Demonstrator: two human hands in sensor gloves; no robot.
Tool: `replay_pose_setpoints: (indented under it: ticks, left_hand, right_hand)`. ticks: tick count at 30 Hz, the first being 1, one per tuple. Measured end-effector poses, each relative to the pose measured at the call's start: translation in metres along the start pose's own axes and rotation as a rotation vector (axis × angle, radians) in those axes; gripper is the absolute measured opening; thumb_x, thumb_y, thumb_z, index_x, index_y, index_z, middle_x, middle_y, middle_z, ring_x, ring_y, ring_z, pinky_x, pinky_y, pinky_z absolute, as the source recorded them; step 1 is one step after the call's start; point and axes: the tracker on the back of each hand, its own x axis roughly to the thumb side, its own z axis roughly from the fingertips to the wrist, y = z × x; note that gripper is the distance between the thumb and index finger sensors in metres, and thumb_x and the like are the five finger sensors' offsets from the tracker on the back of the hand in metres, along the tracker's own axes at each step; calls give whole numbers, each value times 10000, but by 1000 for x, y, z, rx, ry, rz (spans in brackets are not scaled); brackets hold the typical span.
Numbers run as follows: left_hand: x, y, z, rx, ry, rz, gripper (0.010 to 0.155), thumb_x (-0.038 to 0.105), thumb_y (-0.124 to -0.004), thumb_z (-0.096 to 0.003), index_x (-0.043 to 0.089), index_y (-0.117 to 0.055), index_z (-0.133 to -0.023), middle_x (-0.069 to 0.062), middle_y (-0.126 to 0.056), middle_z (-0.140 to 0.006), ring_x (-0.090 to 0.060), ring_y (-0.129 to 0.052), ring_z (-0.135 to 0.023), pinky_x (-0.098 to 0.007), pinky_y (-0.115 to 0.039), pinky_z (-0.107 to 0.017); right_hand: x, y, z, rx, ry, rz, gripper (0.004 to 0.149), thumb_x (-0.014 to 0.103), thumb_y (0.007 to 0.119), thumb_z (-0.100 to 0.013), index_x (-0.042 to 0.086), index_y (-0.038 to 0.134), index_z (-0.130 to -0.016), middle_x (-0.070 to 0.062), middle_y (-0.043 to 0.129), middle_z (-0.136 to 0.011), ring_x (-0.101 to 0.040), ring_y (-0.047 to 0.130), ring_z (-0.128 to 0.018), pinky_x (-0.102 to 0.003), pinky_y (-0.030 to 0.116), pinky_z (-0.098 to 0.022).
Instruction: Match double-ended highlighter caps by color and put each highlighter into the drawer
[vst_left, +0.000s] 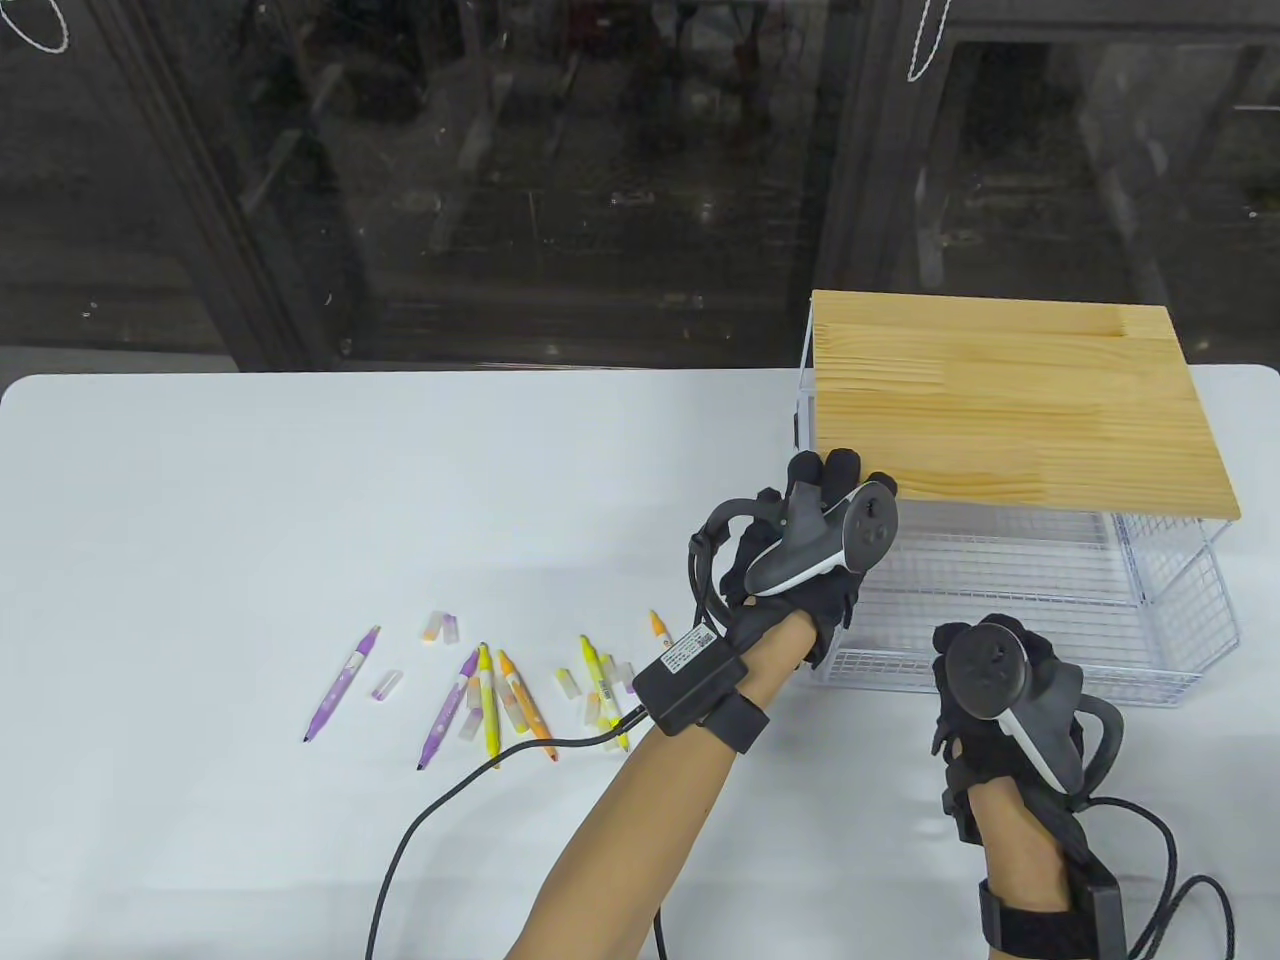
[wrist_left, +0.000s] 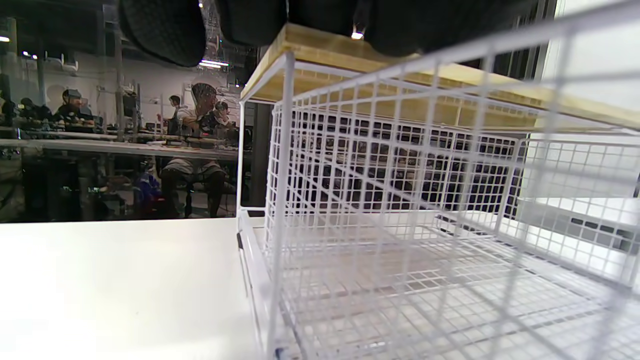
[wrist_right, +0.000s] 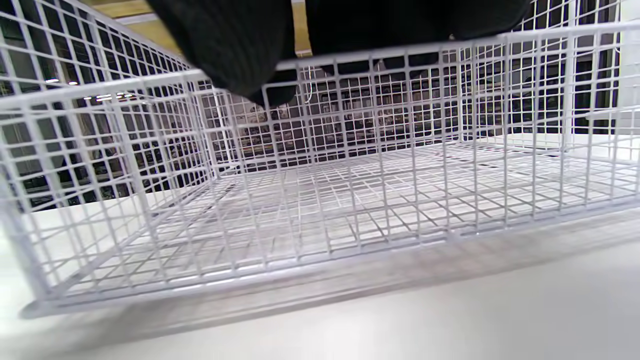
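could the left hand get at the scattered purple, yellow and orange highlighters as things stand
Probably yes: the left hand rests on the wooden-topped white wire drawer unit, holding nothing, and the highlighters lie uncovered on the white table beside its forearm.

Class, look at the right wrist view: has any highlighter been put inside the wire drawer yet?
No. The wire drawer shows only its bare mesh floor, and the highlighters lie on the table.

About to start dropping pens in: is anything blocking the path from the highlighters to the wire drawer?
Nothing visible does. The wire drawer is pulled out from under the wooden top, its basket bare. Only open table lies between it and the highlighters.
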Motion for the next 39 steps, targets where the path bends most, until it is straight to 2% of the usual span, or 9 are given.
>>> replay_pose_setpoints:
  ticks: [5, 9, 12, 16, 20, 23, 26, 32, 39]
  left_hand:
    - [-11, 3, 0, -68, 1, 53, 605, 495, -662, -422, 478, -553, -1016, 134, -482, -1170, -287, -396, -1092, -575, -563, -704]
    - [-29, 18, 11, 32, -10, 101, 607, 510, -653, -415, 472, -580, -1016, 128, -528, -1166, -300, -444, -1086, -593, -591, -681]
    - [-51, 38, 27, 68, -8, 176, 611, 519, -657, -409, 464, -617, -1016, 100, -606, -1156, -317, -471, -1086, -616, -591, -674]
    - [-86, 59, 53, 120, -5, 168, 611, 547, -685, -399, 411, -728, -994, 56, -743, -1106, -346, -655, -1024, -624, -663, -627]
    - [-122, 75, 85, 172, 6, 184, 605, 562, -699, -396, 388, -789, -968, 16, -838, -1049, -374, -780, -943, -625, -710, -586]
    - [-148, 80, 109, 201, 22, 170, 604, 563, -703, -398, 374, -806, -961, 3, -859, -1033, -383, -809, -917, -623, -726, -570]
    - [-169, 82, 127, 222, 27, 153, 598, 562, -701, -399, 375, -813, -956, 3, -871, -1024, -381, -816, -914, -623, -730, -568]
    - [-211, 73, 165, 230, 84, 129, 597, 558, -702, -398, 373, -817, -954, 0, -876, -1021, -385, -819, -913, -627, -730, -567]
    - [-257, 54, 205, 232, 164, 187, 593, 550, -698, -404, 372, -814, -958, -2, -870, -1025, -387, -813, -918, -629, -725, -571]
  right_hand:
    - [-2, -2, -1, -1, -2, -26, 339, 335, 788, -459, 308, 924, -768, -89, 780, -920, -467, 722, -813, -580, 558, -628]
    - [-3, -4, 0, -7, -11, -44, 423, 388, 829, -442, 272, 899, -842, -92, 848, -920, -479, 731, -821, -594, 564, -625]
    - [-2, -8, 1, -24, -23, -61, 501, 403, 850, -430, 270, 836, -912, -89, 825, -954, -490, 666, -885, -641, 526, -635]
    - [1, -17, 3, -85, -49, -70, 547, 415, 855, -417, 267, 804, -940, -84, 792, -980, -478, 623, -923, -656, 505, -646]
    - [6, -37, 11, -205, -86, -82, 566, 420, 859, -420, 273, 776, -961, -52, 793, -987, -471, 601, -940, -653, 507, -654]
    - [13, -54, 19, -291, -123, -86, 536, 419, 860, -429, 284, 802, -944, -36, 838, -961, -444, 653, -913, -628, 553, -650]
    - [20, -67, 24, -297, -140, -103, 522, 425, 856, -433, 278, 819, -933, -38, 884, -921, -400, 731, -838, -555, 650, -616]
    - [46, -91, 33, -264, -196, -162, 496, 423, 844, -443, 238, 857, -903, -77, 912, -893, -396, 784, -778, -530, 697, -579]
    - [105, -105, 51, -231, -329, -261, 492, 438, 832, -447, 217, 882, -883, -74, 968, -839, -379, 830, -730, -509, 739, -541]
